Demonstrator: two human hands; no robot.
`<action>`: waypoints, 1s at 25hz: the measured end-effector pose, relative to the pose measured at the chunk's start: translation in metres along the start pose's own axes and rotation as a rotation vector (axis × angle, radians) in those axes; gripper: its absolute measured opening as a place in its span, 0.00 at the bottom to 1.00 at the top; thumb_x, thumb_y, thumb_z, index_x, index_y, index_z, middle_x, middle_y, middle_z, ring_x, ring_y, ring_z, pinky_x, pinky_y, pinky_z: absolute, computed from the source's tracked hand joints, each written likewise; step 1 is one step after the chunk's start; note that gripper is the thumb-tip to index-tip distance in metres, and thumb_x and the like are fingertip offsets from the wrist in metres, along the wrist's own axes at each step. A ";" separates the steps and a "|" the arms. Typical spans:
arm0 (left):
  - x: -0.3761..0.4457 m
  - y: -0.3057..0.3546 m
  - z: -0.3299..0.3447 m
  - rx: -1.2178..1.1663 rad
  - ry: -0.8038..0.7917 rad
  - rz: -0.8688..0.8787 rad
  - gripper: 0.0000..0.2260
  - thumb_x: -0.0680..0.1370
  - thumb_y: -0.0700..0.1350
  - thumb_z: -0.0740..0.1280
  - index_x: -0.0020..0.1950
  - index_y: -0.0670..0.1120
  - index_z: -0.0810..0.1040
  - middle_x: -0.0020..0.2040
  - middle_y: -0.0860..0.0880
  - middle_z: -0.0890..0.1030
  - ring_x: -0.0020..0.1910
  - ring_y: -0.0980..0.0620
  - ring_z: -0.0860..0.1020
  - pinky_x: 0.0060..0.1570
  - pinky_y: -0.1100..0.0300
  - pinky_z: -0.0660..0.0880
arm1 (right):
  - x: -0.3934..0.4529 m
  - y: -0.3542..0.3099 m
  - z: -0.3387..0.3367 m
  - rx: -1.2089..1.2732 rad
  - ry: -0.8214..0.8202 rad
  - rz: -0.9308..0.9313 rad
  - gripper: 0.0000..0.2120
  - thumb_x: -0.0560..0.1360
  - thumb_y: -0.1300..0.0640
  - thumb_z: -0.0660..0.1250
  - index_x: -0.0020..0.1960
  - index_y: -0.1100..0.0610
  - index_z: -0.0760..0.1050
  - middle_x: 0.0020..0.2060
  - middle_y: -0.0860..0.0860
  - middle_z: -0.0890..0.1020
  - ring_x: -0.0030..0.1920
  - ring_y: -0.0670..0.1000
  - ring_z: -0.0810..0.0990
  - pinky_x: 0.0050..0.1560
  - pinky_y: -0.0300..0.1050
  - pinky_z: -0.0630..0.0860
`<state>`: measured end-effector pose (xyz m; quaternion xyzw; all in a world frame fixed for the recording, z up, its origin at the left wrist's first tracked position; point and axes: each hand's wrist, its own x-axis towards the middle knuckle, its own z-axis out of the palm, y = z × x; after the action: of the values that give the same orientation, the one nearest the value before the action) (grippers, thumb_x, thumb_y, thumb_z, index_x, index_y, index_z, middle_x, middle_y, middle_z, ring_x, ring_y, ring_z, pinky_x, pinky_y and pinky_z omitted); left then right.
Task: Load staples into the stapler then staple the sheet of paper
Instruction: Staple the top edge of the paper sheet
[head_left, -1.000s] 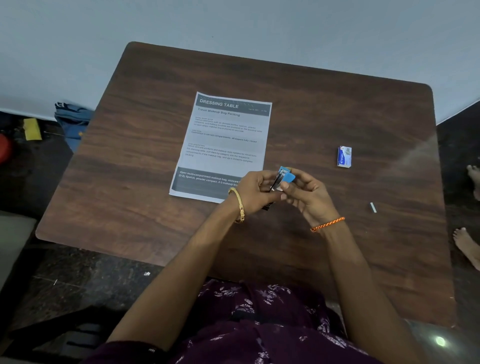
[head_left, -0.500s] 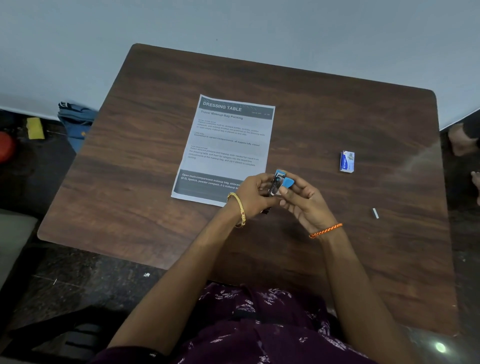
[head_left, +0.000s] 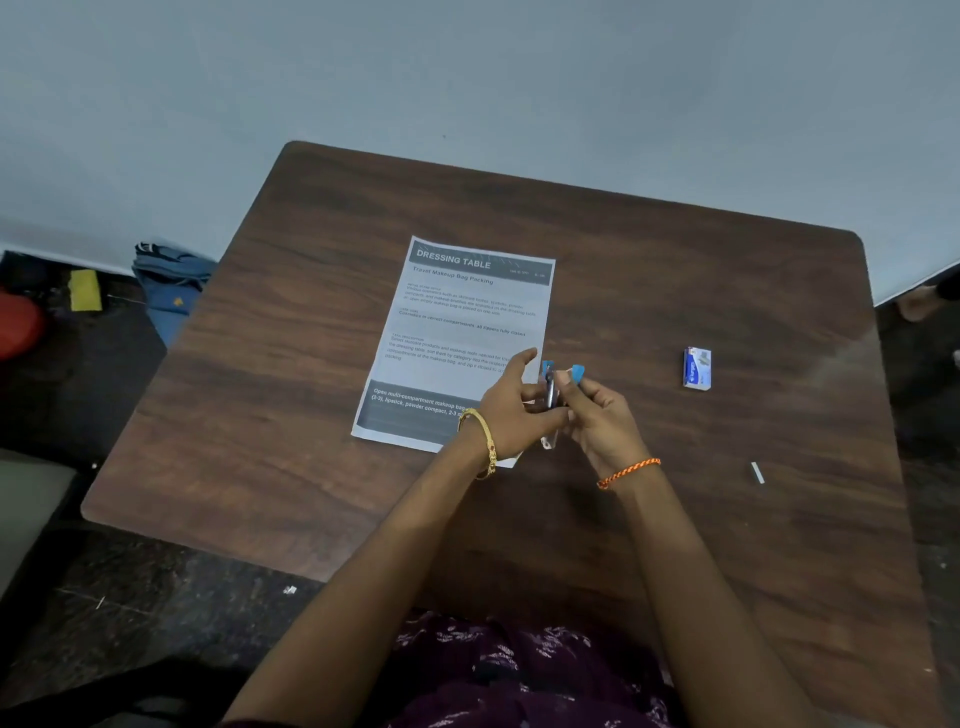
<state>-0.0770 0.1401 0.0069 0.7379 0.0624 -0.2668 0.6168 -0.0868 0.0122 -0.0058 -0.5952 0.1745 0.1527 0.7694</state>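
Stapler (head_left: 550, 391) is held upright between both hands above the bench's (head_left: 727, 519) near-middle, long axis running near-to-far. Left hand (head_left: 511, 410) is clamped on its body; right hand's (head_left: 602, 415) fingers (head_left: 571, 387) pinch its blue end. Paper (head_left: 457, 332) lies just left; staple strip (head_left: 758, 472) lies well right, nearer the right hand.

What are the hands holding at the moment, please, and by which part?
Both hands hold the stapler above the table: the left hand grips its metal middle, and the right hand pinches its blue top end.
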 end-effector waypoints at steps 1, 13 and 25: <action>0.005 0.003 -0.004 0.016 -0.002 -0.006 0.35 0.71 0.41 0.70 0.74 0.49 0.57 0.55 0.44 0.82 0.52 0.47 0.81 0.60 0.50 0.75 | 0.006 -0.003 0.003 0.071 0.021 0.013 0.12 0.74 0.54 0.65 0.50 0.62 0.78 0.40 0.60 0.80 0.42 0.55 0.80 0.44 0.47 0.78; 0.117 0.037 -0.122 0.689 0.662 -0.312 0.45 0.66 0.61 0.72 0.72 0.40 0.58 0.72 0.38 0.61 0.71 0.39 0.60 0.67 0.44 0.63 | 0.089 -0.050 0.024 0.190 0.165 0.239 0.18 0.75 0.41 0.61 0.43 0.56 0.76 0.35 0.53 0.82 0.23 0.46 0.72 0.20 0.34 0.67; 0.163 0.025 -0.142 0.563 0.681 -0.270 0.37 0.61 0.58 0.77 0.63 0.44 0.67 0.64 0.43 0.72 0.65 0.42 0.68 0.62 0.46 0.64 | 0.151 -0.027 0.041 0.377 0.085 0.227 0.23 0.81 0.47 0.48 0.54 0.62 0.74 0.33 0.52 0.84 0.27 0.46 0.76 0.24 0.36 0.72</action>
<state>0.1171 0.2300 -0.0336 0.9075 0.2821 -0.0936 0.2968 0.0636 0.0490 -0.0413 -0.4232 0.2983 0.1777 0.8369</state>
